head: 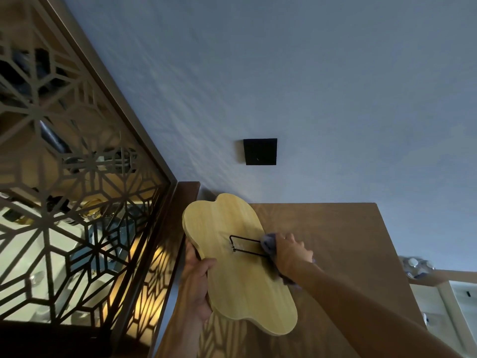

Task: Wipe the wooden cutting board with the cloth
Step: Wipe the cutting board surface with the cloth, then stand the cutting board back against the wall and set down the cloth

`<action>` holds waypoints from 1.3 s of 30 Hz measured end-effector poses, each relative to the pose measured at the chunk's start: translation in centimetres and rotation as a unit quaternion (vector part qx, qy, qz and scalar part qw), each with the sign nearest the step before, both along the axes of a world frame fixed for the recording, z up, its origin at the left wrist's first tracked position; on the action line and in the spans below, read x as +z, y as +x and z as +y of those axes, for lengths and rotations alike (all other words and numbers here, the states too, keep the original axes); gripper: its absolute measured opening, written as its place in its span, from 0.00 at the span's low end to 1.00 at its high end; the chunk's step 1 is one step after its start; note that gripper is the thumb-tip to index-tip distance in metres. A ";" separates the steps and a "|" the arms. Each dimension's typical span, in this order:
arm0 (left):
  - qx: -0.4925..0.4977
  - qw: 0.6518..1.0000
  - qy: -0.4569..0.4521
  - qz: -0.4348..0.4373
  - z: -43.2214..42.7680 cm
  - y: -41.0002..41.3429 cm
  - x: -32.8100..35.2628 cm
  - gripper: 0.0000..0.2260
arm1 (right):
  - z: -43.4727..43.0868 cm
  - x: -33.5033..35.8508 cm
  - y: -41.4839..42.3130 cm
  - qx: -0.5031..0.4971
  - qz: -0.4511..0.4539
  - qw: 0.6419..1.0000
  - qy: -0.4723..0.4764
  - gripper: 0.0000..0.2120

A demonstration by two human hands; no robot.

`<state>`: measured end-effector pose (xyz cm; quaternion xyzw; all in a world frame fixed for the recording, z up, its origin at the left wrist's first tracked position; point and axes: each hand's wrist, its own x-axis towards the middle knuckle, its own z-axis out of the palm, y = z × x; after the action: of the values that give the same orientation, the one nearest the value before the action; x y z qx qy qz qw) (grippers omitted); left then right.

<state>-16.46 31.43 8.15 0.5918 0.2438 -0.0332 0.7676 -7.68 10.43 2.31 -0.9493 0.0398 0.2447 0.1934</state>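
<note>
A pale wooden cutting board (232, 275) with a wavy, cloud-like outline is held tilted above the brown table (348, 241). A thin black wire bracket (245, 245) sits on its upper face. My left hand (197, 288) grips the board's left edge, thumb on top. My right hand (290, 254) presses a crumpled grey-blue cloth (268, 241) against the board's right edge, next to the bracket. Part of the cloth is hidden under my palm and shows again below my wrist.
A geometric lattice screen (77, 202) stands close on the left. The blue-grey wall behind carries a black square plate (260, 151). A shiny metal object (415, 266) and light cabinets (451, 306) lie at the right edge.
</note>
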 end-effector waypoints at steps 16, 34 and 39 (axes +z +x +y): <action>-0.104 0.958 0.258 0.063 -2.9 4.7 6.6 0.38 | -4.7 7.4 1.7 0.106 -0.109 0.986 0.067 0.04; -0.180 0.922 0.341 0.034 -7.1 4.6 6.6 0.38 | 0.8 4.2 1.5 0.131 -0.047 0.977 0.161 0.16; -0.174 0.900 0.399 0.020 -10.0 4.6 6.4 0.39 | -0.4 4.7 1.9 0.171 -0.077 0.980 0.068 0.11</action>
<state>-11.90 21.47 14.56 0.8806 0.1454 -0.0780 0.4443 -5.79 10.02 7.02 -0.9427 -0.1553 0.2024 0.2150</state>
